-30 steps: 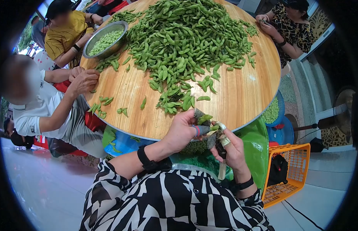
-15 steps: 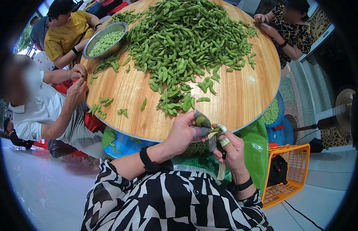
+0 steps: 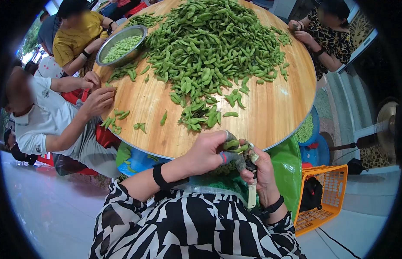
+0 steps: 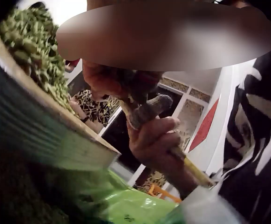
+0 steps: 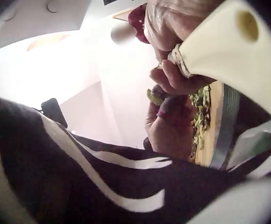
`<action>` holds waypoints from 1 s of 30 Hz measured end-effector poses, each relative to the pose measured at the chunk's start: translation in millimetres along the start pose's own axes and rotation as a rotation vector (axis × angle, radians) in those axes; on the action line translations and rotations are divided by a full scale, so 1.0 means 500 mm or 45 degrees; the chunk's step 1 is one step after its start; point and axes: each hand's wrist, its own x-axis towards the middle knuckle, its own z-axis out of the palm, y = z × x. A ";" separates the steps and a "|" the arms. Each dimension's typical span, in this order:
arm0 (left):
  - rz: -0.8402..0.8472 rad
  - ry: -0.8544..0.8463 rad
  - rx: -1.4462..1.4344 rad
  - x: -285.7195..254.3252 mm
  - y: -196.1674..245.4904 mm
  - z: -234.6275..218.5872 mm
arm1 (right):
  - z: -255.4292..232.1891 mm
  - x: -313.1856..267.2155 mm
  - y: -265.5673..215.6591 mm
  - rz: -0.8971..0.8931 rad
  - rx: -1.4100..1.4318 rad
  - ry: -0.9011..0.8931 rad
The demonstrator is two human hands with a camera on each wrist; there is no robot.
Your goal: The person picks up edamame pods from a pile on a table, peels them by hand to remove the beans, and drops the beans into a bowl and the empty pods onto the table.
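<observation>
My left hand (image 3: 205, 152), with grey wrapping on its thumb and a fingertip, pinches green soybean pods (image 3: 243, 148) over the table's near edge. Close against it, my right hand (image 3: 264, 166) grips a cream-handled tool (image 3: 252, 197), whose working end is hidden among the fingers. Pale tape wraps a right fingertip. The right wrist view shows the handle (image 5: 238, 42) large, with a hole near its end, and a pod (image 5: 154, 97) at the left fingertips. In the left wrist view, a grey-wrapped finger of my right hand (image 4: 155, 140) shows above the handle.
A big heap of pods (image 3: 214, 47) covers the round wooden table (image 3: 153, 138). A metal bowl (image 3: 138, 48) of shelled beans stands at its left. Green plastic sheeting (image 3: 284, 166) hangs below; an orange crate (image 3: 339, 190) lies right. Other people sit around the table.
My hands have come closer together, the left fingers bringing the pod against the right ones. The handle stands more upright. At the left, the white-shirted person's hands have shifted.
</observation>
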 end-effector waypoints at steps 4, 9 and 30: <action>0.446 0.019 0.584 0.003 0.005 -0.004 | 0.004 0.006 0.004 0.081 0.082 0.098; 0.541 0.036 0.667 -0.001 -0.008 0.000 | 0.023 0.007 0.000 0.125 0.162 0.205; -0.835 -0.020 -0.870 0.011 -0.001 0.012 | 0.051 0.017 -0.035 -0.379 -1.284 0.340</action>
